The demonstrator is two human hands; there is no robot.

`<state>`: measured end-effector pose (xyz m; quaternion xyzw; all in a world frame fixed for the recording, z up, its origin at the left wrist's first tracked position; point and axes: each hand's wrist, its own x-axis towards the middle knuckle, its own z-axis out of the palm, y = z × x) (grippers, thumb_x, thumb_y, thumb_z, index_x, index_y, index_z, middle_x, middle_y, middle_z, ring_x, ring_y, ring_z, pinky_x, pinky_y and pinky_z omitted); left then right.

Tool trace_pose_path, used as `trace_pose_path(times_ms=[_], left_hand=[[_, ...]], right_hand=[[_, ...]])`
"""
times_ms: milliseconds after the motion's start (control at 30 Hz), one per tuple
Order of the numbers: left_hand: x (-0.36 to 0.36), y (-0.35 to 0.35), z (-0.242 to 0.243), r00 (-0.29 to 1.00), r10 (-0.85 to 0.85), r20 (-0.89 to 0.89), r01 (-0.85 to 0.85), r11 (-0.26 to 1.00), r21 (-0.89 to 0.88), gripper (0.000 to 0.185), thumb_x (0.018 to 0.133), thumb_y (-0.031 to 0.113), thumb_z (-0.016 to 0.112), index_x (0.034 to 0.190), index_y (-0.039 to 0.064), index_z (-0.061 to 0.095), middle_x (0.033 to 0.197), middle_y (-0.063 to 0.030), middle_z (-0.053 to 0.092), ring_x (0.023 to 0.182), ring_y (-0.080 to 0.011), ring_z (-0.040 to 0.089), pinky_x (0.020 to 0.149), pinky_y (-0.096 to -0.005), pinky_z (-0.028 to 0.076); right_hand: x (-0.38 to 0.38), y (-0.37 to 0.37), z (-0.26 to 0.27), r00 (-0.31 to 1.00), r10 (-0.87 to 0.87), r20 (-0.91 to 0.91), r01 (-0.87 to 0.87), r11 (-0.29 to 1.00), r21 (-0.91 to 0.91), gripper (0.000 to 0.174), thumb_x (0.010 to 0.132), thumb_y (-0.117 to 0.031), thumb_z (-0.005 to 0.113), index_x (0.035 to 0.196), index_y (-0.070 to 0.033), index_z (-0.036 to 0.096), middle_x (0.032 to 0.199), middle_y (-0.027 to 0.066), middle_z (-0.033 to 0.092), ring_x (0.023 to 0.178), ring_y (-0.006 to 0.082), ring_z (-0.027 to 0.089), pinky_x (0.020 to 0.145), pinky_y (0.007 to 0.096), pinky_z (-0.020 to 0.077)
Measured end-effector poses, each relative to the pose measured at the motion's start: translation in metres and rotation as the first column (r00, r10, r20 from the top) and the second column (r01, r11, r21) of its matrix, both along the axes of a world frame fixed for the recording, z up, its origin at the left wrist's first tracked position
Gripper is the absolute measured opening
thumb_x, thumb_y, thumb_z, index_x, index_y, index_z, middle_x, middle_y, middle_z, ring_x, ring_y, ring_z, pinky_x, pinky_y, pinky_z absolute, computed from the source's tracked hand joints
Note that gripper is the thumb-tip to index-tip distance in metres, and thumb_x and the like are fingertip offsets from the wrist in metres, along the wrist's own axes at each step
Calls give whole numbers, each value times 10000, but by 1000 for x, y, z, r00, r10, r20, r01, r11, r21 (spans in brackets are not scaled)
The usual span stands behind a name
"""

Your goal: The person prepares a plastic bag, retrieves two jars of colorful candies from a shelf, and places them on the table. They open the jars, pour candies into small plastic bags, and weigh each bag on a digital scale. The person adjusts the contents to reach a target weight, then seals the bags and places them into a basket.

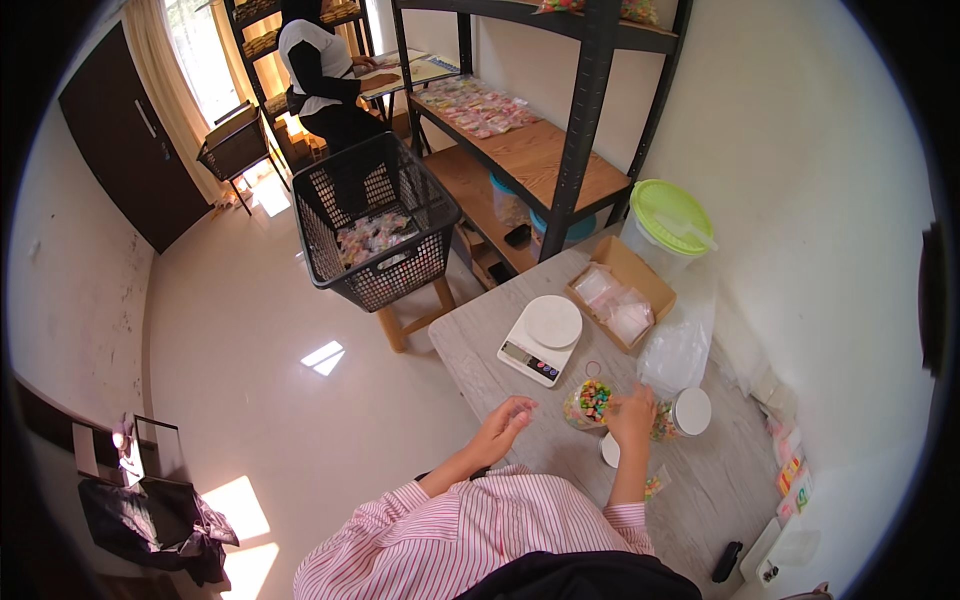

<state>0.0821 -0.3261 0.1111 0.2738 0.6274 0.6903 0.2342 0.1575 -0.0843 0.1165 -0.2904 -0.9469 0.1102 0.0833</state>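
Note:
An open clear jar (588, 403) full of small multicoloured candy pieces stands on the grey wood-look table (480, 330). My right hand (632, 412) is at its right rim, back of the hand up. Its fingertips are partly hidden, so whether they pinch anything is unclear. My left hand (504, 431) hovers left of the jar near the table edge, fingers loosely curled and apart from the thumb, nothing visible in it. Right of my right hand stands a second candy jar (690, 412) under a white lid. A white lid (610, 450) lies below the open jar, partly behind my right wrist.
A white digital kitchen scale (541, 339) and a cardboard box (622, 292) of small plastic bags sit farther back. Beside them are a green-lidded tub (671, 221) and a clear plastic bag (675, 349). A black basket (375, 225) stands beyond the table; another person (322, 75) works behind it.

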Motion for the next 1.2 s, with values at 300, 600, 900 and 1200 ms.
trace_pose_path(times_ms=[300, 600, 900, 1200], left_hand=[[1, -2, 3, 1000, 15, -18, -15, 1000, 1, 314, 939, 199, 417, 1195, 19, 423, 1022, -51, 452, 943, -136, 427, 854, -272, 352], [0, -5, -1, 998, -20, -58, 19, 1000, -10, 384, 892, 152, 482, 1233, 5, 387, 1082, -82, 442, 973, -152, 428, 865, -279, 362], [0, -2, -5, 984, -139, 107, 133, 989, 58, 395, 940, 255, 449, 1257, 21, 419, 1069, -61, 483, 984, -153, 467, 922, -318, 359], [-24, 30, 6, 761, -419, 495, 197, 877, 439, 556, 921, 482, 403, 1279, 57, 437, 914, 19, 465, 808, -103, 407, 730, -257, 342]], right_hand=[[-12, -2, 3, 989, 59, 132, -42, 992, -123, 125, 596, -242, 760, 703, -202, 711, 1050, 106, 589, 1188, 336, 413, 985, 482, 312], [-19, 7, 0, 965, 91, 244, -66, 992, -109, 96, 609, -205, 733, 700, -210, 706, 1019, 81, 598, 1130, 312, 451, 959, 454, 336], [-8, 8, -7, 991, 100, 93, -86, 985, -148, 154, 717, -268, 678, 796, -136, 692, 1105, 111, 571, 1188, 348, 401, 979, 490, 306], [-5, -27, 50, 827, 16, -563, -285, 874, -394, 157, 796, -184, 628, 842, -35, 633, 1147, 147, 575, 1124, 305, 491, 954, 384, 355]])
